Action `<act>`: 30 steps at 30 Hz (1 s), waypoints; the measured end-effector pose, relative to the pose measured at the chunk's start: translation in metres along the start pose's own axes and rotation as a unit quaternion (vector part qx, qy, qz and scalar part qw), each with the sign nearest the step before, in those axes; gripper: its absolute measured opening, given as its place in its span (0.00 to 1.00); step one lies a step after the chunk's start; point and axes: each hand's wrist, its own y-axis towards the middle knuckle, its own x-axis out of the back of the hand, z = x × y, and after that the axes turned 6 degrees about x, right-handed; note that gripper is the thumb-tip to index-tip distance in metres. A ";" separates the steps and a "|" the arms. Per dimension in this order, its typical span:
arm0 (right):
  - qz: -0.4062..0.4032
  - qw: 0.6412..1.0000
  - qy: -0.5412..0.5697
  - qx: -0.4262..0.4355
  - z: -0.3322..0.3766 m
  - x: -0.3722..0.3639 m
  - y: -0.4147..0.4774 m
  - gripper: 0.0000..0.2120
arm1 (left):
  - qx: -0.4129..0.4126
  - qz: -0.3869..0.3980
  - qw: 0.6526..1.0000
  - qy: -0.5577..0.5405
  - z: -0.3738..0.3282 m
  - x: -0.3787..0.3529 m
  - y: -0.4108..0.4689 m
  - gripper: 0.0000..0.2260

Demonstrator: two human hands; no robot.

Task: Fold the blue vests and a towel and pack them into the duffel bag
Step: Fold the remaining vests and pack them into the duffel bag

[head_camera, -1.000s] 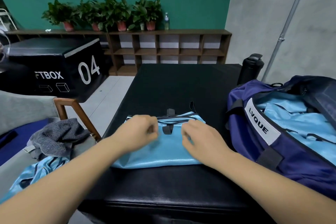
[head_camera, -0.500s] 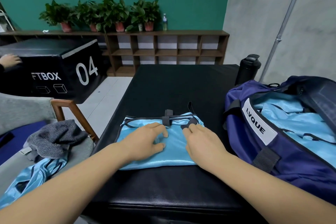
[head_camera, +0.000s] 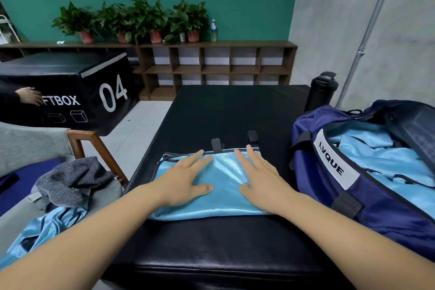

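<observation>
Folded light-blue satin vest, black-trimmed: flat on black padded counter, near its front edge. Left hand, right hand: palm-down on vest, fingers straight, spread, gripping nothing. Open navy fabric duffel bag: just right, containing more blue vests.

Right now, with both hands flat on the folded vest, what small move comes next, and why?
Probably grip the folded vest by its edges and lift it toward the duffel bag: the left hand and right hand lie flat on it, it looks compact, and the open bag beside it already holds blue fabric.
</observation>
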 end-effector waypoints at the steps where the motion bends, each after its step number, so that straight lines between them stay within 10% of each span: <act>1: 0.003 1.000 0.019 -0.011 0.000 0.002 0.000 0.42 | 0.005 -0.007 1.000 0.005 0.000 0.000 0.001 0.38; 17: -0.074 0.996 -0.020 0.040 0.003 0.004 -0.013 0.37 | 0.086 -0.191 0.976 -0.057 0.040 0.049 -0.016 0.13; 23: -0.065 0.995 -0.031 0.063 0.006 -0.002 -0.014 0.33 | 0.287 -0.069 0.955 -0.011 0.053 0.050 -0.027 0.20; 30: -0.060 0.995 -0.031 0.067 0.006 -0.004 -0.015 0.32 | 0.305 -0.048 0.951 -0.027 0.047 0.044 -0.024 0.16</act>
